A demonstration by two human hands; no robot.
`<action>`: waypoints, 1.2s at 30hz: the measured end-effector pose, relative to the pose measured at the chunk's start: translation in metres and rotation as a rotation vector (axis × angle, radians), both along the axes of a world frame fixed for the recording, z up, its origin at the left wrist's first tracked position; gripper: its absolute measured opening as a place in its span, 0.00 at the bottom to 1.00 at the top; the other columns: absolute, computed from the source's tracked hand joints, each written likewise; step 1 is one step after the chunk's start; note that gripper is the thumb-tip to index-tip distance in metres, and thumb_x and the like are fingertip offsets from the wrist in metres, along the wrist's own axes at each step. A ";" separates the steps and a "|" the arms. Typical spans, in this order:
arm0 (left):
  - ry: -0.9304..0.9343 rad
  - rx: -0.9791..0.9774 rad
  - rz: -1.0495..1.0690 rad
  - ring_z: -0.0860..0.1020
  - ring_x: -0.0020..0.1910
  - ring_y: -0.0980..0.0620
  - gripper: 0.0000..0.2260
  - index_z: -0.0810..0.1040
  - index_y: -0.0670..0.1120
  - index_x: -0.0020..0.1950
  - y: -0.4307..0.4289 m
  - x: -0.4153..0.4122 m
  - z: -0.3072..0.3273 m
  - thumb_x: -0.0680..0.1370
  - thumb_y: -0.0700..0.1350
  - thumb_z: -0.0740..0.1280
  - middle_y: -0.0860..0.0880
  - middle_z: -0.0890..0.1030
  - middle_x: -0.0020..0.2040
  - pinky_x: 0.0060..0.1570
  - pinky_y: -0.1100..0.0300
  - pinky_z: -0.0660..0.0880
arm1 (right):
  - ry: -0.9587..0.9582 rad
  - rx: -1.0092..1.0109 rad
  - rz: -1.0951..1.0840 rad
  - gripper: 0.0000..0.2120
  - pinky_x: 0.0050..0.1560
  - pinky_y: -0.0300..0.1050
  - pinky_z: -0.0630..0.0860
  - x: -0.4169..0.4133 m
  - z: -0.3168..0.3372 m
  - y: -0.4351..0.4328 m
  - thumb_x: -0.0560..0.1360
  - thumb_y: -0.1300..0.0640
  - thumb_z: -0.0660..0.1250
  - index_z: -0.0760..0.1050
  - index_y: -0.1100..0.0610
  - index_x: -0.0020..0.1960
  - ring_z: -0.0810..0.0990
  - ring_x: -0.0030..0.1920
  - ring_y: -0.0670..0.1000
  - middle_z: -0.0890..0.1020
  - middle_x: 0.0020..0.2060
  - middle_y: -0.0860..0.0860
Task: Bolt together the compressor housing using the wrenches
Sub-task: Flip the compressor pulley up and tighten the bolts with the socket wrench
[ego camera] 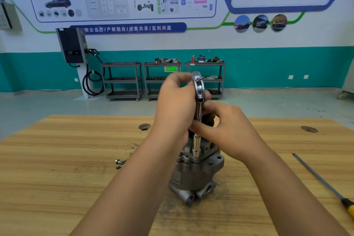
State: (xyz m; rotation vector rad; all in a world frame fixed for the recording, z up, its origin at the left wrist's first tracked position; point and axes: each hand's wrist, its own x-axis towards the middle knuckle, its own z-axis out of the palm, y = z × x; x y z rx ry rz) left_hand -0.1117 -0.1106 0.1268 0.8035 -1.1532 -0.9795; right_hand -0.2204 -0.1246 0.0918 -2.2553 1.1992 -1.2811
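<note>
Both the left hand [175,99] and the right hand [229,126] are gripping the ratchet wrench [199,87], which is standing upright with its socket [196,152] sitting on the compressor housing [199,172] mid-tabletop [67,159]. Left fingers are curling round the chrome head and right fingers are pinching the shaft. Loose bolts [120,163] are lying to the left, and a screwdriver [323,178] to the right.

Head view, forward-down, close over workbench [57,159]
</note>
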 end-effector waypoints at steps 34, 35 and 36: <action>-0.355 -0.370 0.086 0.64 0.31 0.47 0.17 0.64 0.42 0.37 0.001 -0.009 -0.005 0.79 0.53 0.57 0.44 0.63 0.32 0.35 0.50 0.65 | -0.094 0.021 0.123 0.16 0.36 0.35 0.72 -0.005 -0.003 -0.008 0.61 0.41 0.61 0.79 0.47 0.42 0.78 0.39 0.40 0.82 0.37 0.43; -0.374 -0.385 0.121 0.66 0.33 0.45 0.17 0.65 0.41 0.37 0.000 -0.008 -0.006 0.78 0.54 0.56 0.42 0.65 0.33 0.37 0.47 0.66 | -0.094 0.020 0.129 0.15 0.35 0.33 0.71 -0.005 -0.003 -0.008 0.61 0.41 0.62 0.79 0.47 0.42 0.78 0.38 0.39 0.82 0.37 0.42; -0.383 -0.403 0.164 0.68 0.35 0.47 0.17 0.67 0.42 0.38 0.000 -0.008 -0.007 0.77 0.54 0.55 0.44 0.66 0.34 0.40 0.46 0.68 | -0.097 0.024 0.143 0.12 0.34 0.31 0.70 -0.005 -0.002 -0.008 0.62 0.41 0.62 0.78 0.44 0.41 0.78 0.38 0.38 0.82 0.36 0.40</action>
